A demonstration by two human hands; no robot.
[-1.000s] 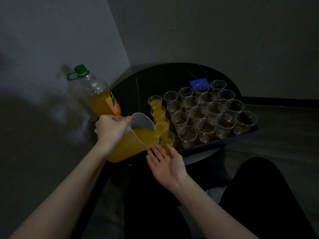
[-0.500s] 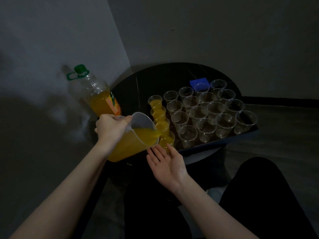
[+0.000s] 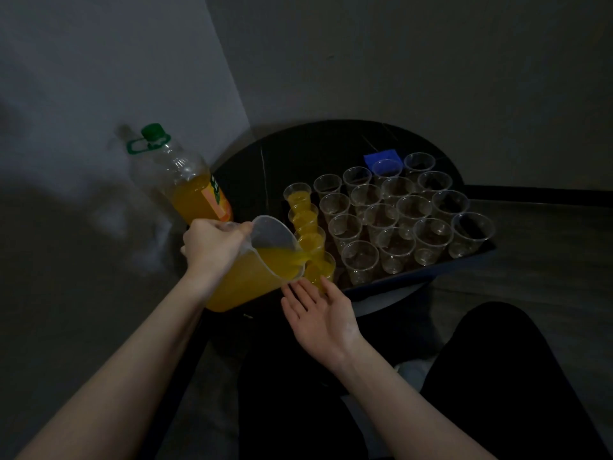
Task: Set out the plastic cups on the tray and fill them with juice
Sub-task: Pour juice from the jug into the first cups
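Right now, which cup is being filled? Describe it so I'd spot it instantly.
Find the dark tray on the round black table. Its leftmost column holds four cups with orange juice. The cup being filled is the nearest of those, under the tilted jug beside the open right hand.

Clear plastic cups stand upright in close rows on a dark tray (image 3: pixel 464 264) that sits on the round black table (image 3: pixel 298 154). The left column of four holds orange juice: the farthest filled cup (image 3: pixel 297 196) is about half full, and the nearest cup (image 3: pixel 320 268) sits right under the spout of a clear plastic jug (image 3: pixel 262 260). The jug, tipped toward the tray and over half full of juice, is gripped by the left hand (image 3: pixel 212 244). The remaining cups, such as the near empty cup (image 3: pixel 360 260), hold no juice. A large juice bottle (image 3: pixel 185 180) with a green cap stands left of the tray, partly full.
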